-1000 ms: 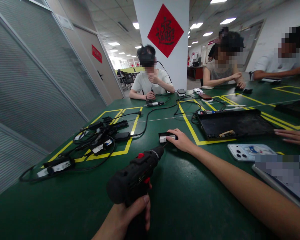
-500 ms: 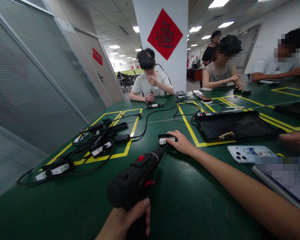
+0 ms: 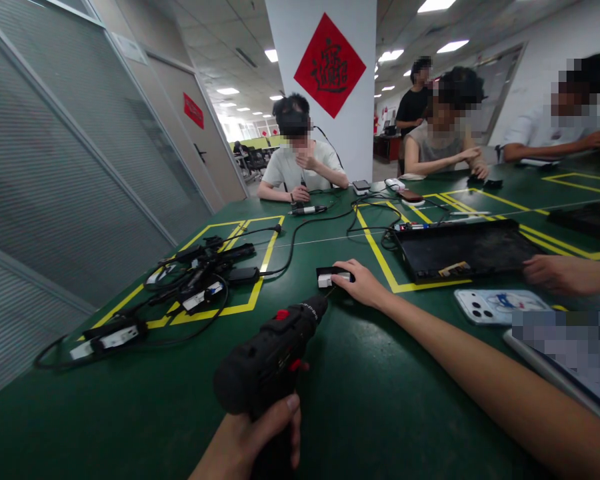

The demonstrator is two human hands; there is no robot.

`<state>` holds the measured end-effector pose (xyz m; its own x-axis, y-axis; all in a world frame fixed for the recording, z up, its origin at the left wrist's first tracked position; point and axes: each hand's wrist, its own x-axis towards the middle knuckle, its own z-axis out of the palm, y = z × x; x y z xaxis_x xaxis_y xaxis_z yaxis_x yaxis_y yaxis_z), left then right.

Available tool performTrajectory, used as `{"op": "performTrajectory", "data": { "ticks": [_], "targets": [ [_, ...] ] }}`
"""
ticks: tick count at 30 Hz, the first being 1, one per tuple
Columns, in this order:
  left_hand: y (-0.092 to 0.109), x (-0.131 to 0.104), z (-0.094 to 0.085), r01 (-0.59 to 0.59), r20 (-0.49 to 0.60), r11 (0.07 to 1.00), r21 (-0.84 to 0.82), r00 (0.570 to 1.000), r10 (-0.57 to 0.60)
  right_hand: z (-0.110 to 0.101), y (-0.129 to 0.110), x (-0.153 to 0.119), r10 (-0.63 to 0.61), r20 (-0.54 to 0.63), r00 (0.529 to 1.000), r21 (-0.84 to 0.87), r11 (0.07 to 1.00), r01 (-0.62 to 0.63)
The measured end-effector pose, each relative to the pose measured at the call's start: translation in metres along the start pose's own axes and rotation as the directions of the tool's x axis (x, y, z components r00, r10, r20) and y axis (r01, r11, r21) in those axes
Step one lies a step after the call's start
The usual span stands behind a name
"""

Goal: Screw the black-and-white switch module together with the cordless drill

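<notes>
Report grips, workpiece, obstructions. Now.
Left grip holds power drill. Right grip pinches black-and-white piece, drill pointing toward it. Phone and tray off to the right.

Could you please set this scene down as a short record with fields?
Left hand: grips a black cordless drill, its tip towards the small part
Right hand: holds a small black-and-white part on the green table
Left side: tangled black cables and devices, yellow tape
Right side: shallow black tray, smartphone, another person's hand
Contact at drill tip: cannot tell
</notes>
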<state>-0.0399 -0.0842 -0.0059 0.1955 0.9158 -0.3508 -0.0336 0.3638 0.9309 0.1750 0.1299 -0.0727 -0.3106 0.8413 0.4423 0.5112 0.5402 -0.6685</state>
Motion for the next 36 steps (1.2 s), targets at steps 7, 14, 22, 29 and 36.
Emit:
{"op": "performTrajectory", "data": {
  "ticks": [7, 14, 22, 29, 36],
  "targets": [
    [-0.0022, 0.0018, -0.0014, -0.01, 0.014, 0.999, -0.031, 1.0, 0.01, -0.0006, -0.0015, -0.0007, 0.0, -0.002, 1.0, -0.004, 1.0, 0.0],
    [0.0046, -0.0025, 0.0019, 0.003, 0.02, 1.0, 0.007, 1.0, -0.003, -0.0004, 0.0, -0.0011, 0.002, 0.003, 1.0, -0.004, 1.0, -0.002],
    [0.0029, -0.0036, 0.0039, -0.005, -0.037, 1.0, 0.011, 0.999, 0.006, -0.001, -0.0015, -0.0005, 0.006, 0.01, 1.0, 0.001, 1.0, -0.006],
    [0.0034, -0.0018, 0.0038, -0.011, -0.028, 1.0, 0.001, 1.0, 0.011, -0.0008, -0.0018, -0.0003, 0.001, 0.009, 1.0, -0.002, 1.0, -0.001],
    [-0.0039, 0.0012, -0.0036, 0.011, 0.021, 1.0, 0.02, 1.0, -0.012, -0.0009, -0.0017, -0.0003, -0.001, 0.011, 1.0, 0.0, 1.0, 0.001]
  ]
}}
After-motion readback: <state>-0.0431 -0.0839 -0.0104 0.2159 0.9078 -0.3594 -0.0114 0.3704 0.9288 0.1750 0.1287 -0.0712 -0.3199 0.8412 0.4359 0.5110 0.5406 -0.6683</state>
